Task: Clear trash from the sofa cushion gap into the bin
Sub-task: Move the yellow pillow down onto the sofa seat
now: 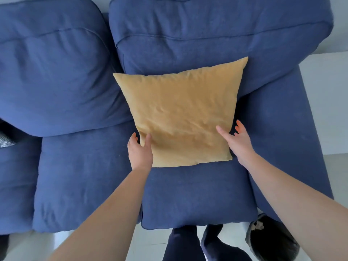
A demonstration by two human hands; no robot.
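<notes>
A mustard-yellow throw pillow (180, 113) leans against the back cushion of a blue sofa (197, 193), standing on the right seat cushion. My left hand (140, 150) pinches the pillow's lower left edge, thumb on its front. At the pillow's lower right edge is my right hand (238, 143), fingers spread, thumb resting on the fabric. The gap between the two seat cushions (140, 194) runs under my left forearm; no trash shows in it. A dark bin (271, 240) stands on the floor at the sofa's right front corner, with a scrap inside.
The sofa's right armrest (282, 129) rises beside the pillow. A second seat cushion (84, 178) and back cushion (54, 68) lie to the left. My dark-clothed legs (190, 243) stand on the pale floor before the sofa. Striped fabric (5, 140) peeks in at the left edge.
</notes>
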